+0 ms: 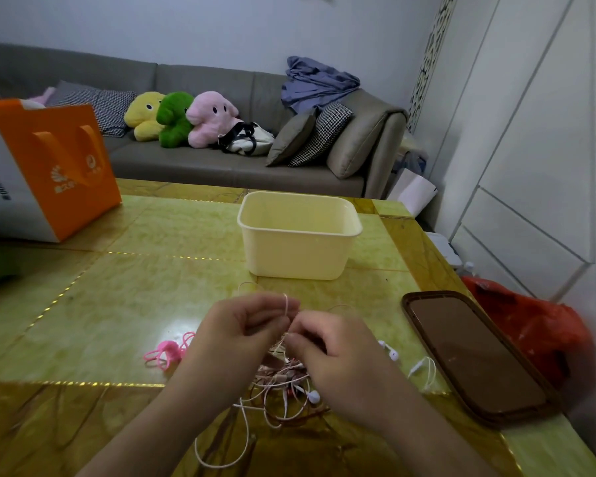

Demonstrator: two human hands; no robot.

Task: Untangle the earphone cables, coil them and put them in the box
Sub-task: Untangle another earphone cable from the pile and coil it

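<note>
Nearest, on the table (83,304): tangle of earphone cables (283,383), white and brownish strands still knotted together, loops trailing toward the near edge. Above it, left hand (241,332) and right hand (327,349), each grip pinched on a white strand (285,304) lifted from the heap. Step in hand, by judgement: untangling, early; nothing coiled. Left of the hands: pink earphone cable (167,352), apart. Right: brown lid (475,356). Farther: cream box (298,235), open, no cable seen inside. Next move calls for drawing the strand free without tightening knots.
</note>
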